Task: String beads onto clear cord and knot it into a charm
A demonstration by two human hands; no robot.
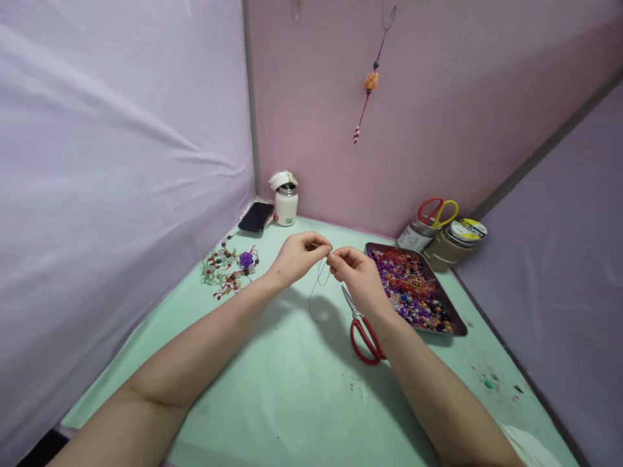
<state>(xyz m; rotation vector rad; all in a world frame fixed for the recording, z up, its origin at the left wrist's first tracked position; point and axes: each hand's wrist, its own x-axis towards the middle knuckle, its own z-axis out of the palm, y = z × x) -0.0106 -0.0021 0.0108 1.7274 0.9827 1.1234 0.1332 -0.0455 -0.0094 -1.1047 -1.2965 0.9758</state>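
Observation:
Above the middle of the table, my left hand (302, 254) pinches a thin dark thread (318, 285) between thumb and fingertips. Close against it, my right hand (359, 271) is also closed in a pinch on the thread. A small pale bit, perhaps a bead, shows between the fingertips, too small to make out. The thread loops down below the hands and its loose end curls over the table. Red-handled scissors (361, 334) lie on the table under my right wrist, partly covered by the forearm.
A metal tray (450, 321) of beads and red cords stands at right. Behind it are jars, one holding scissors (431, 214). Beaded strings (221, 266), a phone (256, 216) and a white flask (285, 204) sit at left. A beaded cord (371, 82) hangs on the back wall.

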